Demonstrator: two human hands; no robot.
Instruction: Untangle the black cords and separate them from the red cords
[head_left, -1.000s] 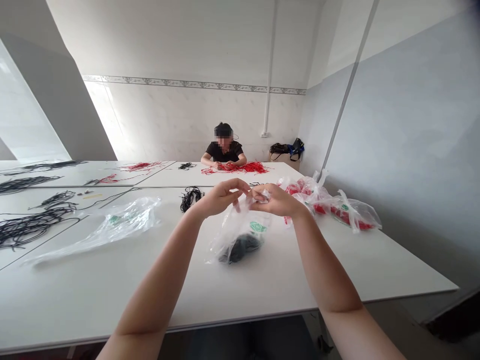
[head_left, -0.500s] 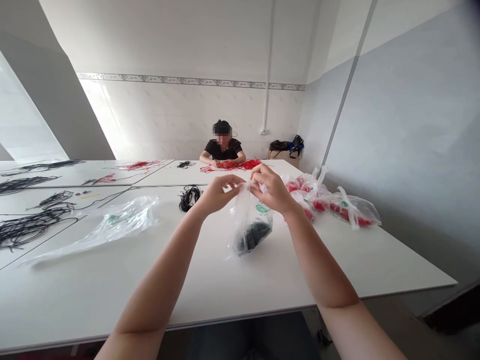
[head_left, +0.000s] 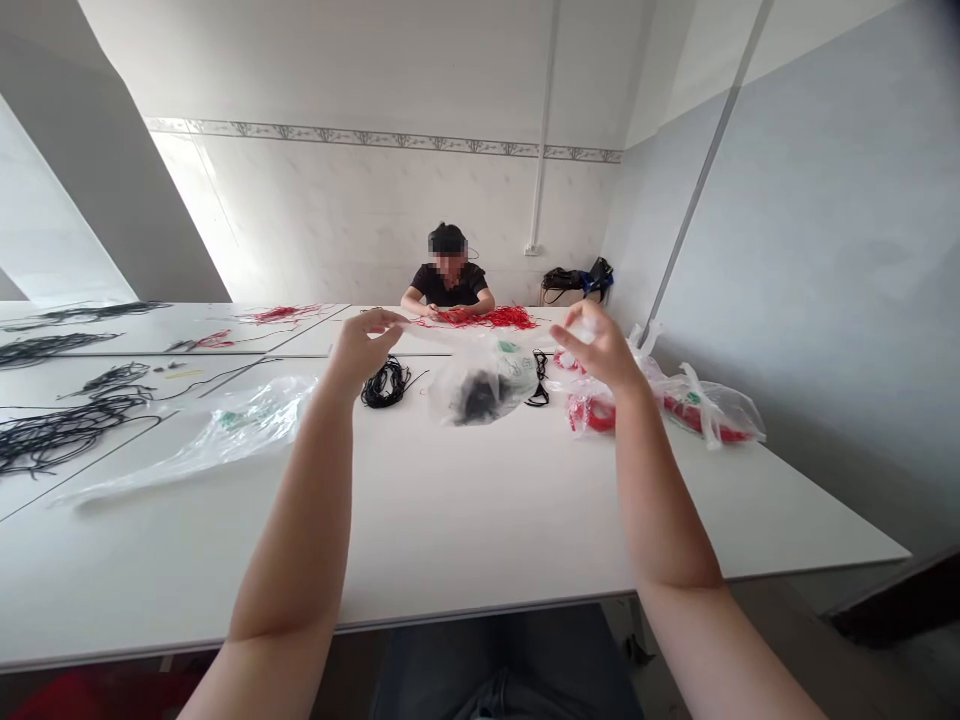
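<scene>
Plastic bag point(head_left: 484, 385) slants lengthwise down-right from the pinching left fingers point(head_left: 381, 318); right fingers point(head_left: 579, 346) unclear.

This looks like a small workshop: white tables point(head_left: 480, 510) pushed together, heaps of black cord point(head_left: 71, 430) and red cord point(head_left: 499, 318), plastic bags point(head_left: 514, 385), a co-worker point(head_left: 450, 285) opposite.

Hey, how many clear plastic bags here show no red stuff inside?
2. The bag with dark contents is between your left hand and right hand; the crumpled bag lies on the table, farther left. More could be hidden among the red-filled bags at right.
</scene>
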